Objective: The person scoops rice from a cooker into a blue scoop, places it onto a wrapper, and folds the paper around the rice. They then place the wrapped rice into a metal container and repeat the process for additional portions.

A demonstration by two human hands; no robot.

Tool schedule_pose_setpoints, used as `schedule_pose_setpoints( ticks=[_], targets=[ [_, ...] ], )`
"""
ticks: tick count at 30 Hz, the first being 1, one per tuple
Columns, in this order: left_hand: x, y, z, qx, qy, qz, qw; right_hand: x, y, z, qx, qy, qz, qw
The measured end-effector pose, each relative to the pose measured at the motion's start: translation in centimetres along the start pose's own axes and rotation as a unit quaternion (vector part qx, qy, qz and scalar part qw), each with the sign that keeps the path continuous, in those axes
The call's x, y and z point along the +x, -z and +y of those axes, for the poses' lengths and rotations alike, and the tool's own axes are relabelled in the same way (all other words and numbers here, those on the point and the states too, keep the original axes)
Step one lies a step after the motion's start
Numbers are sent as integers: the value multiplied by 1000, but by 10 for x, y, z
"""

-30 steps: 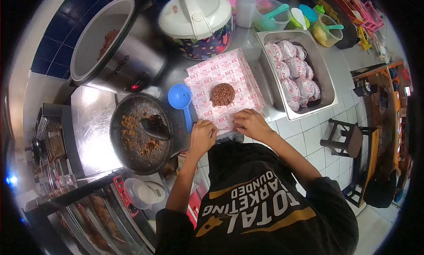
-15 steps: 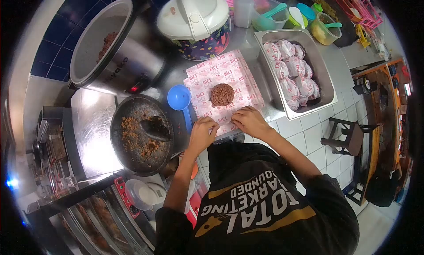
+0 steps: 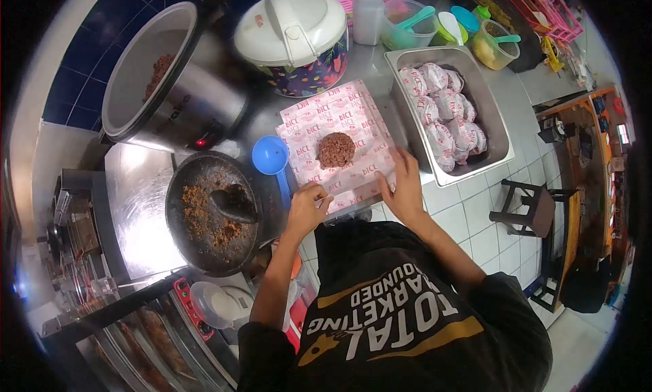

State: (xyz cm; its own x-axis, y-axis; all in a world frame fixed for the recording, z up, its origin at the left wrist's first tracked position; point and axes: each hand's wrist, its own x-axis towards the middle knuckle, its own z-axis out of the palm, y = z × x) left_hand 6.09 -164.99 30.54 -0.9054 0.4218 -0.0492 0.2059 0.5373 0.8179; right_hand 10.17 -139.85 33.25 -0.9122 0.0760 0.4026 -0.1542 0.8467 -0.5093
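Observation:
A round mound of brown rice (image 3: 336, 150) sits on a stack of pink and white printed paper (image 3: 316, 117) on the steel counter. My left hand (image 3: 309, 207) is at the stack's near left corner, its fingers curled together on the paper's edge. At the near right side, my right hand (image 3: 404, 188) touches the paper with thumb and fingers apart. A blue scoop (image 3: 270, 155) lies just left of the stack.
Left are a stone mortar (image 3: 183, 246) with a pestle (image 3: 233, 205) and an open rice cooker (image 3: 204, 93). Behind stands a lidded rice container (image 3: 305, 73). At right, a steel tray (image 3: 499, 113) holds several wrapped parcels (image 3: 448, 103). A stool (image 3: 536, 212) stands on the floor.
My right hand has moved right along the paper's near edge, and its fingers have spread. My left hand has shifted slightly left and down. The whole view has shifted a little.

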Motion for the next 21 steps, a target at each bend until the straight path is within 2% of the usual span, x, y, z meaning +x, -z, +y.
schedule_pose_setpoints(
  ticks=[1,2,3,4,5,6,8,9,10,12,13,15,16,19,21],
  targets=[
    [-1,-2,-1,-10,9,-8,1000,-5,-3,4,-5,-63,43,997],
    [-3,-3,-1,-12,6,-12,1000,-9,-9,11,-9,-67,45,997],
    [-4,-5,0,50,-32,-36,998,-15,-17,22,140,-208,-14,968],
    [-4,-6,2,111,-71,-59,990,-20,-28,33,285,-337,-70,895],
    [-2,-6,10,164,-100,-86,978,-18,-36,36,314,-341,-44,885],
    [2,-6,19,163,-105,-89,977,-20,-38,41,312,-343,-38,885],
    [8,-15,40,158,-146,-66,974,-22,-43,44,363,-374,-43,852],
    [14,-24,47,125,-134,-47,982,-23,-44,41,354,-326,-2,876],
    [24,-36,51,125,-136,-49,982,-24,-43,42,353,-327,0,876],
    [45,-61,53,-45,-78,-38,995,-24,-35,37,370,-351,-13,860],
    [54,-70,54,-46,-78,-41,995,-27,-39,37,368,-354,-12,859],
    [69,-85,57,-129,16,-41,991,-30,-48,41,515,-357,-26,779],
    [71,-89,58,-129,14,-45,991,-32,-48,46,514,-358,-22,779],
    [73,-103,50,-163,0,-39,986,-39,-43,52,396,-298,-63,866],
    [74,-105,43,-228,81,-88,966,-40,-40,50,405,-318,-60,855]
  ],
)
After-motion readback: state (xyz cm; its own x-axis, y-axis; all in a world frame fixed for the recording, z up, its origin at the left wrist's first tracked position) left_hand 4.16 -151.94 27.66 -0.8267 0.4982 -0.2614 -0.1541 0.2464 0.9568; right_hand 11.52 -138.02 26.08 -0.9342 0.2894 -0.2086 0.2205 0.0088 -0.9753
